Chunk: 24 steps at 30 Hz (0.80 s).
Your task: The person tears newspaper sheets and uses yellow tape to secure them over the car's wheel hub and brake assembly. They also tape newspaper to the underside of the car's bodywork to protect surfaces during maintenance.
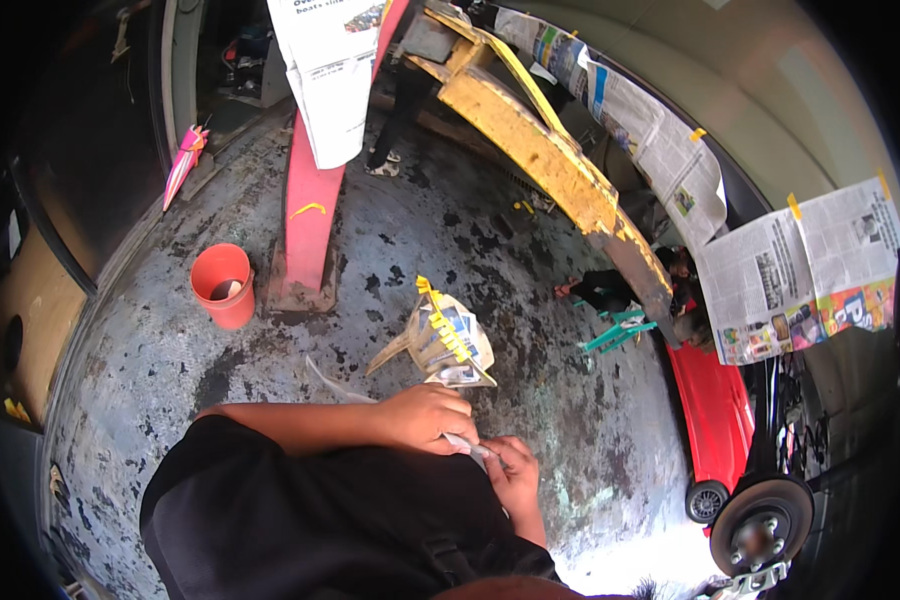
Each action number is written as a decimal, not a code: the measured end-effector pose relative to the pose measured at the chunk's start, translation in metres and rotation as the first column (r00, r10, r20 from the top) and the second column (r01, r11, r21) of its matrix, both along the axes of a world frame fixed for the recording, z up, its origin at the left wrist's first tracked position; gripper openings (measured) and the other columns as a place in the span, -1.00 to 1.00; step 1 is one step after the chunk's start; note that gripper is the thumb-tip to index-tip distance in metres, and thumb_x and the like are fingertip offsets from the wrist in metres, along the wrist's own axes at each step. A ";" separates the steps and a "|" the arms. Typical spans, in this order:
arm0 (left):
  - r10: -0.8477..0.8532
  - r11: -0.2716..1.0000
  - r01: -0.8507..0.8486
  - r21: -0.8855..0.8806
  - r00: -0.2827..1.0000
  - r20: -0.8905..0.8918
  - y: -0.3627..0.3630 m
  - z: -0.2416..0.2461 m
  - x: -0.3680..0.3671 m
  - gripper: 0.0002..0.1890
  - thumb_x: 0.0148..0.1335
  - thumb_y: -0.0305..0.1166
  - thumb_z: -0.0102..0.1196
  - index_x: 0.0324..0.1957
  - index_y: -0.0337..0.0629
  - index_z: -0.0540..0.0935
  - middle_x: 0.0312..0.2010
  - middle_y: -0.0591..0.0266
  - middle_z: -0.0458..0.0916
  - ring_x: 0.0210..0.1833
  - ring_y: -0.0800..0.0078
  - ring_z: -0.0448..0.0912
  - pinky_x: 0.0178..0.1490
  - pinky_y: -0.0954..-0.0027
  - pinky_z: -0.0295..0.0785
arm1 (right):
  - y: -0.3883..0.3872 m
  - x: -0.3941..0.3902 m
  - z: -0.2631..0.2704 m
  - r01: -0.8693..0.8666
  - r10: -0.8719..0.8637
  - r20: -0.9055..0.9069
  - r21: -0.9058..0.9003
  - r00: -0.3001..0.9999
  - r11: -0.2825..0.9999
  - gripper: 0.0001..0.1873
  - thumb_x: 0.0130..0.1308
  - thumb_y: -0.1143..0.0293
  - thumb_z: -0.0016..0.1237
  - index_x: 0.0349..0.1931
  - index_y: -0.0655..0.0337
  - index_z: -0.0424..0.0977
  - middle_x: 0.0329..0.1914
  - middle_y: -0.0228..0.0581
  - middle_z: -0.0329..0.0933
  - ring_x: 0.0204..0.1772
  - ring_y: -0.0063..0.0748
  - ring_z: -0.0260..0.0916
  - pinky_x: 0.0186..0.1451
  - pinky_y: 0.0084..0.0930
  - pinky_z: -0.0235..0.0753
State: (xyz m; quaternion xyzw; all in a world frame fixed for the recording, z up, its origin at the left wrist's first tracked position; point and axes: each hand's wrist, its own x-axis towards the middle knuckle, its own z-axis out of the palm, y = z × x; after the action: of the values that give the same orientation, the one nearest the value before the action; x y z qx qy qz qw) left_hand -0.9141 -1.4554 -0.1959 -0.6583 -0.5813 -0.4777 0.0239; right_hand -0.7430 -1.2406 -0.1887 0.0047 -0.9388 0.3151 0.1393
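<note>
Close to my body, both hands pinch a narrow white strip [465, 444] of thin material. My left hand [429, 420] comes in from the left of the view and holds it at one place; my right hand [511, 472] grips it just to the right, the fingers nearly touching. A pale translucent strip [337, 388] trails to the left behind my left forearm; whether it is the same piece is hidden. Beyond my hands stands a stool or small stand [412, 341] with newspaper [476, 334] on it and short yellow tape strips [448, 328] along its edge.
An orange bucket [223, 289] stands left, near the red lift post [311, 225] with newspaper hung over it. A yellow beam [529, 142] slants at right beside newspaper-masked car panels [795, 277]. Another person crouches near a green stool [619, 330]; a brake disc [761, 529] is lower right.
</note>
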 end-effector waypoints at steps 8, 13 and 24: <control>0.078 0.997 -0.078 0.010 0.996 -0.048 -0.019 0.005 -0.012 -0.80 0.15 -0.24 0.33 -0.17 0.04 0.78 -0.34 0.33 0.61 -0.22 0.21 0.61 -0.12 0.16 0.51 | -0.011 -0.025 -0.003 -0.075 0.076 0.039 -0.010 0.996 0.997 -0.79 0.22 0.49 0.17 -0.13 0.12 0.72 -0.15 -0.24 0.68 -0.05 -0.10 0.62 0.07 -0.21 0.56; 0.100 0.995 -0.099 0.022 0.992 -0.079 -0.019 0.002 -0.014 -0.79 0.19 -0.22 0.37 -0.13 0.10 0.79 -0.37 0.38 0.60 -0.25 0.28 0.60 -0.15 0.21 0.48 | -0.014 -0.026 0.002 -0.072 0.072 0.025 -0.012 0.997 0.997 -0.81 0.25 0.49 0.16 -0.14 0.12 0.72 -0.16 -0.25 0.68 -0.06 -0.10 0.63 0.08 -0.22 0.55; 0.088 0.996 -0.084 0.040 0.988 -0.127 -0.015 0.008 -0.005 -0.80 0.22 -0.18 0.40 -0.12 0.13 0.80 -0.43 0.42 0.58 -0.32 0.34 0.57 -0.25 0.25 0.42 | -0.019 -0.010 -0.008 0.000 0.000 -0.007 -0.086 1.000 0.996 -0.82 0.25 0.50 0.16 -0.16 0.11 0.72 -0.18 -0.22 0.66 -0.05 -0.09 0.62 0.07 -0.21 0.54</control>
State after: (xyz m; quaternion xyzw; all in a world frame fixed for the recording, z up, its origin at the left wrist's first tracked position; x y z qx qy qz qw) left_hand -0.9195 -1.4703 -0.1874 -0.6614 -0.5982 -0.4429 0.0930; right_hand -0.7527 -1.2596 -0.1972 -0.0002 -0.9238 0.3553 0.1424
